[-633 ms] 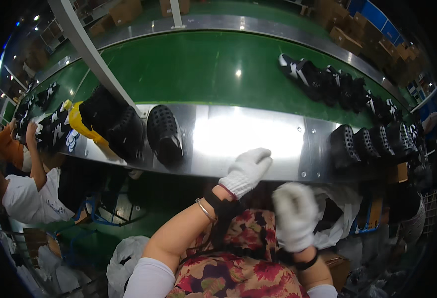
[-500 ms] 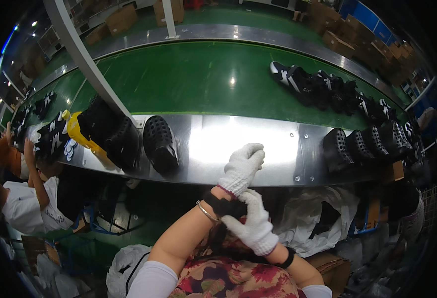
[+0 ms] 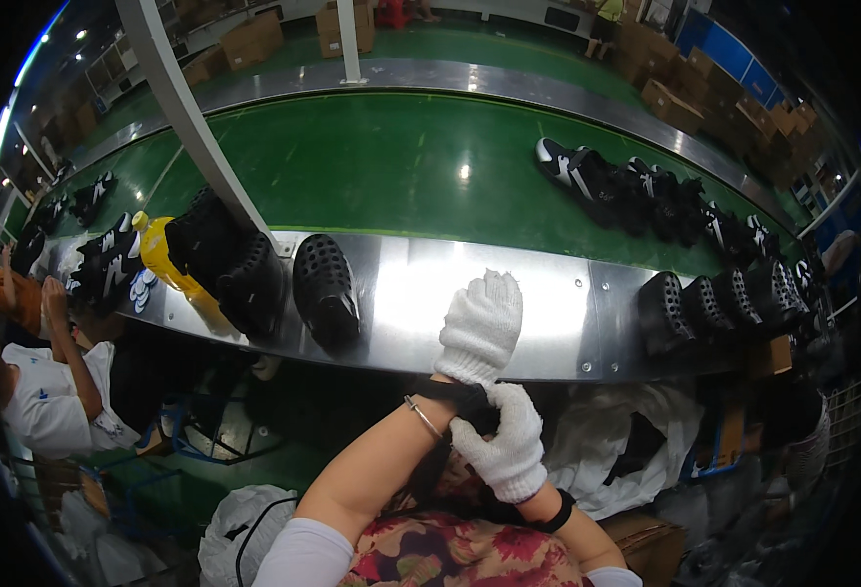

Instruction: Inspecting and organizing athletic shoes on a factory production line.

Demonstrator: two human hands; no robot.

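My left hand (image 3: 481, 325), in a white knit glove, is raised over the steel ledge (image 3: 548, 303) of the conveyor with its fingers together and nothing in it. My right hand (image 3: 504, 445), also gloved in white, grips the black wrist strap (image 3: 465, 401) on my left wrist. A thin bangle (image 3: 421, 416) sits just below the strap. A black perforated shoe sole (image 3: 325, 291) lies on the ledge to the left of my left hand.
Several black soles (image 3: 714, 298) line the ledge at right. Black shoes with white stripes (image 3: 636, 191) ride the green belt (image 3: 401, 166). A stack of black soles (image 3: 225, 259) and a yellow form (image 3: 161, 256) sit left, by a white post (image 3: 191, 117). A seated person (image 3: 49, 391) works at left.
My right hand rose from below and came across to my left wrist, where it now grips the black strap. My left hand stayed over the ledge.
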